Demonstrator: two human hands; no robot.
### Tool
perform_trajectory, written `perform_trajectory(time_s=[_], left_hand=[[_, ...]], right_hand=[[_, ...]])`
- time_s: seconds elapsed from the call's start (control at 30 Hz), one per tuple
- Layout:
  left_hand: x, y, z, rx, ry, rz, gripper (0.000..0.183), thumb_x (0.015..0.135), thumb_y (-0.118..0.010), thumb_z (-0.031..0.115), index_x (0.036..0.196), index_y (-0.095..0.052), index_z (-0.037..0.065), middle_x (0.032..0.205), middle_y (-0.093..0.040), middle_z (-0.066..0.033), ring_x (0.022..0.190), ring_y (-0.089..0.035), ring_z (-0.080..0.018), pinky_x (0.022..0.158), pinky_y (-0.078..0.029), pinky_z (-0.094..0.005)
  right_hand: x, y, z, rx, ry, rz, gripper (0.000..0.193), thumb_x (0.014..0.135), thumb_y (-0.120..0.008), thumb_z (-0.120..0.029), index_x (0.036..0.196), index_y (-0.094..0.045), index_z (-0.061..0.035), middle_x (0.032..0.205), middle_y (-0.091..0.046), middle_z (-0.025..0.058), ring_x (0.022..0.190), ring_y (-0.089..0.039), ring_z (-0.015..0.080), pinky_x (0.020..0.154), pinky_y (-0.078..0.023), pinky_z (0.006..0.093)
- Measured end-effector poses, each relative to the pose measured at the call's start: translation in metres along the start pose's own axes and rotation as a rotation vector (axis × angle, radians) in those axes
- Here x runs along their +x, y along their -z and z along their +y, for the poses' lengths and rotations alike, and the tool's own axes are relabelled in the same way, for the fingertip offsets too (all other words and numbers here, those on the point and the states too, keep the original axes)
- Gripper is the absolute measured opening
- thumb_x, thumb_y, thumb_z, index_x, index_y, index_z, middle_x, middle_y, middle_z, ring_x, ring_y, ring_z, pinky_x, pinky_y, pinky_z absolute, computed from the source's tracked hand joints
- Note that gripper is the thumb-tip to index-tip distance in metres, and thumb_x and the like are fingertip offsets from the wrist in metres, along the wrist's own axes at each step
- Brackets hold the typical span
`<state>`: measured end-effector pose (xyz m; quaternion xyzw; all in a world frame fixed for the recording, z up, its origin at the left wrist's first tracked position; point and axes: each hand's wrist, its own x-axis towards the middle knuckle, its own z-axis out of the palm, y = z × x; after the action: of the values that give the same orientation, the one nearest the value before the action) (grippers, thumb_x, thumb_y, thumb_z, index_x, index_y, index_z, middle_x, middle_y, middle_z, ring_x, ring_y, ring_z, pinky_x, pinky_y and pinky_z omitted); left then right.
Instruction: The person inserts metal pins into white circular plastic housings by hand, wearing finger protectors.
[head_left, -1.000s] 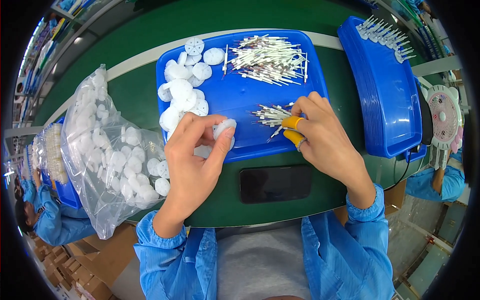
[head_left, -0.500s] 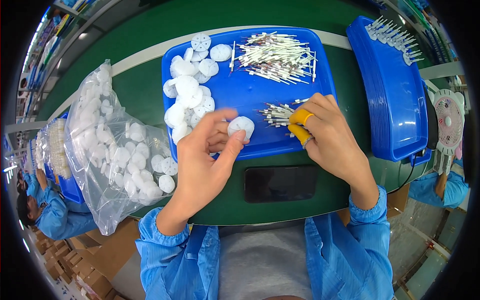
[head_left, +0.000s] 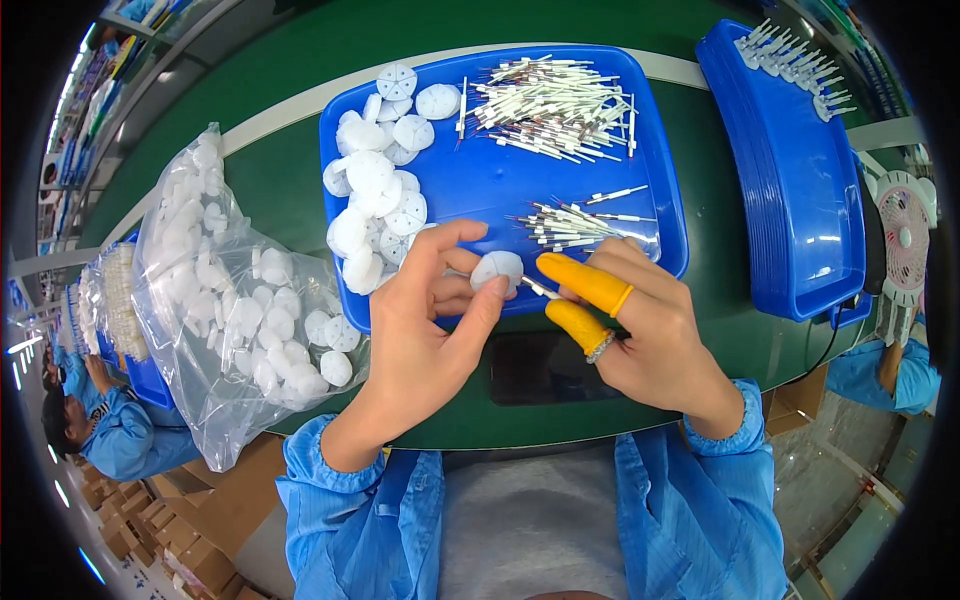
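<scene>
Between the thumb and fingers of my left hand [head_left: 425, 335] is a round white translucent disc [head_left: 495, 266]. My right hand [head_left: 660, 335], with yellow finger cots on thumb and index finger, pinches a thin white rod [head_left: 541, 288]. The rod's narrow tip points at the disc's right edge; whether it touches cannot be made out. Both hands are over the near edge of a blue tray [head_left: 470, 195]. Inside it, more white discs [head_left: 370, 175] heap along the left side. A large pile of white rods [head_left: 550, 105] lies at the back, a smaller bunch [head_left: 570, 225] nearer my right hand.
A clear plastic bag [head_left: 185, 370] of discs slumps left of the tray. A black phone [head_left: 550, 375] lies in front, partly under my right hand. Stacked blue trays [head_left: 790, 200] with upright white parts [head_left: 795, 70] stand right, beside a pink fan [head_left: 902, 240]. Other people sit at both sides.
My right hand has come left and nearer me from the small bunch, bringing one rod to the disc. The left hand still holds its disc, shifted slightly right.
</scene>
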<state>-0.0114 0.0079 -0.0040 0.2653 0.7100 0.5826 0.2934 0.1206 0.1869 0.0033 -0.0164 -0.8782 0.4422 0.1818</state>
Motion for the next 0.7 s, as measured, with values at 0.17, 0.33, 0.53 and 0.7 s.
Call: perform_trajectory(time_s=[0.17, 0.33, 0.53, 0.7], left_hand=[[0.0000, -0.0018, -0.0065, 0.005, -0.047, 0.044, 0.017, 0.095, -0.075, -0.003, 0.111, -0.070, -0.005, 0.105, -0.071, -0.0105, 0.092, -0.078, -0.0190, 0.075, -0.065, -0.0283], [0.0023, -0.0012, -0.0021, 0.297, -0.265, 0.051, 0.018, 0.091, -0.074, -0.006, 0.109, -0.071, -0.005, 0.104, -0.069, -0.0122, 0.086, -0.075, -0.0209, 0.072, -0.065, -0.0302], [-0.0007, -0.0022, -0.0062, 0.384, -0.283, 0.094, 0.017, 0.090, -0.079, -0.005, 0.103, -0.068, -0.003, 0.098, -0.069, -0.0110, 0.081, -0.077, -0.0222, 0.071, -0.064, -0.0307], [-0.0011, -0.0008, -0.0035, 0.449, -0.309, 0.062, 0.019, 0.088, -0.081, -0.006, 0.100, -0.067, -0.004, 0.097, -0.070, -0.0104, 0.083, -0.079, -0.0210, 0.072, -0.064, -0.0295]], right_hand=[[-0.0043, -0.0060, 0.0082, -0.012, 0.090, -0.050, 0.040, 0.060, -0.074, 0.013, 0.100, -0.073, 0.0108, 0.098, -0.064, 0.0190, 0.088, -0.061, 0.0335, 0.076, -0.049, 0.0446], [-0.0052, -0.0066, 0.0066, -0.043, 0.056, -0.063, 0.037, 0.059, -0.074, 0.012, 0.096, -0.073, 0.0109, 0.098, -0.063, 0.0185, 0.089, -0.061, 0.0332, 0.078, -0.050, 0.0448], [-0.0042, -0.0045, 0.0095, -0.093, 0.004, -0.084, 0.049, 0.062, -0.074, 0.013, 0.111, -0.073, 0.0122, 0.098, -0.061, 0.0179, 0.094, -0.062, 0.0349, 0.082, -0.052, 0.0444], [-0.0026, -0.0052, 0.0057, -0.094, -0.020, -0.107, 0.052, 0.063, -0.074, 0.013, 0.115, -0.072, 0.0131, 0.100, -0.061, 0.0185, 0.097, -0.062, 0.0362, 0.085, -0.053, 0.0443]])
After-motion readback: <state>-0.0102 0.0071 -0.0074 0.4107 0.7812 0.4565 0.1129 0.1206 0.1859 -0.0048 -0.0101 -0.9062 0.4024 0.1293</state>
